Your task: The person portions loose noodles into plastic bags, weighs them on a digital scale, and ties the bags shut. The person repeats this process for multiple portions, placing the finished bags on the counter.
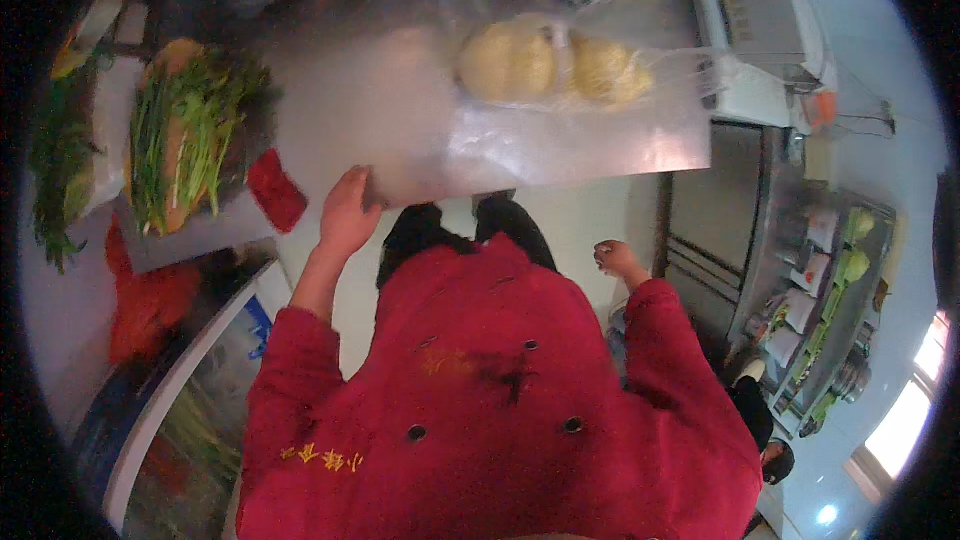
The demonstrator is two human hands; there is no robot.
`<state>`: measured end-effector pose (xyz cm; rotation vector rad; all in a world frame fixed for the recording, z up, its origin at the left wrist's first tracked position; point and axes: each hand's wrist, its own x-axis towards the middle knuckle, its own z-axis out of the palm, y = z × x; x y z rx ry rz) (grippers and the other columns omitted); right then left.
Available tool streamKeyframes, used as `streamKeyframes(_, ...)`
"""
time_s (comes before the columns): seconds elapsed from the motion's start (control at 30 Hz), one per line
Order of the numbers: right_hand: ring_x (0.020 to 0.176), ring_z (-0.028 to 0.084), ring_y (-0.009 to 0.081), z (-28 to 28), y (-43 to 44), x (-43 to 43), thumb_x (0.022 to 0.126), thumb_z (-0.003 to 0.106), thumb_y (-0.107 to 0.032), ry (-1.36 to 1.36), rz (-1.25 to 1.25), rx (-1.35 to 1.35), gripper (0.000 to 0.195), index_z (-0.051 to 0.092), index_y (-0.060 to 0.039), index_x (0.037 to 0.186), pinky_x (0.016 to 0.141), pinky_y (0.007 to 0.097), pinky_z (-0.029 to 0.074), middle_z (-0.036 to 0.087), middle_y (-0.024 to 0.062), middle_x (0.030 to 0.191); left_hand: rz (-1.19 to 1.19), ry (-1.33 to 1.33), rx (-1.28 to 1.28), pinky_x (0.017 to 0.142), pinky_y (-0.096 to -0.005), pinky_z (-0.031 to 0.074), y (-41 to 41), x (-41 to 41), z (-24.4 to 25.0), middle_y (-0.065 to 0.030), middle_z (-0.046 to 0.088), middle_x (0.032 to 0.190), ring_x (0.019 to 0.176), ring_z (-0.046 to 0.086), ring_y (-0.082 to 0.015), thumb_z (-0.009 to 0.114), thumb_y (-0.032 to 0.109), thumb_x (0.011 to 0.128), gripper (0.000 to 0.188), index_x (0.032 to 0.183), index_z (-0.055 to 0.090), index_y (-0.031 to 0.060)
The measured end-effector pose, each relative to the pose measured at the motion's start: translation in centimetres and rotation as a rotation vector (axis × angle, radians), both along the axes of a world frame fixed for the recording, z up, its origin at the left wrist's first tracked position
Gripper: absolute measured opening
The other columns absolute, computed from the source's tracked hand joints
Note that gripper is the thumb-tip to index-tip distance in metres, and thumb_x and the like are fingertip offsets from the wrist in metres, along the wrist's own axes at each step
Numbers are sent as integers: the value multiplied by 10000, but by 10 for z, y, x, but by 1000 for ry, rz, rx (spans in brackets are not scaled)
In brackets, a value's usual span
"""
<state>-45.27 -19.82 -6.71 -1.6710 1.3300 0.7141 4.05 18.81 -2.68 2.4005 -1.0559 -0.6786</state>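
Observation:
My left hand (349, 211) is at the near edge of a stainless steel table (405, 112), its thumb apart from the fingers. It appears to touch the metal; I see nothing held in it. My right hand (621, 258) hangs at my side, away from the table, with curled fingers. A small pale patch shows at its fingertips, too blurred to tell whether it is an object. Clear plastic bags of yellow food (517, 64) lie on the table, their contents blurred. Left of my left hand is a red cloth or packet (277, 190), beside bundled leafy green stalks (195, 142).
More greens (64, 165) lie at the far left. Below them stands a white-framed, glass-topped case (202, 420). At right are a metal-framed door (716, 195) and a rack (832, 315) of vegetables. Another person (772, 457) is at the lower right.

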Motion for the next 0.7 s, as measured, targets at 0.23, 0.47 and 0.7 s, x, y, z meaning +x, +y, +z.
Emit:
streamKeyframes(0.23,671,643,146,-79,89,67,938,621,-199,-140,-145,166,330,659,-11,1207,581,311,533,685,59,844,-317,-152,115,1237,-492,239,49,13,-5,-149,250,1652,1526,251,-315,695,158,824,827,1557,318,78)
streamKeyframes(0.47,811,675,183,-237,242,219,908,637,-199,-602,192,263,536,554,-31,1410,667,318,568,707,109,1085,-387,-237,168,1265,-498,121,64,13,-26,-119,171,1686,1564,144,-292,689,158,781,948,1606,224,102)
streamKeyframes(0.7,1215,631,357,-148,374,364,831,736,-246,-866,-37,207,715,480,-7,1455,1022,417,501,602,234,1376,-375,-291,67,1256,-542,100,72,9,-50,-141,194,1678,1551,174,-335,701,208,746,981,1602,236,100)
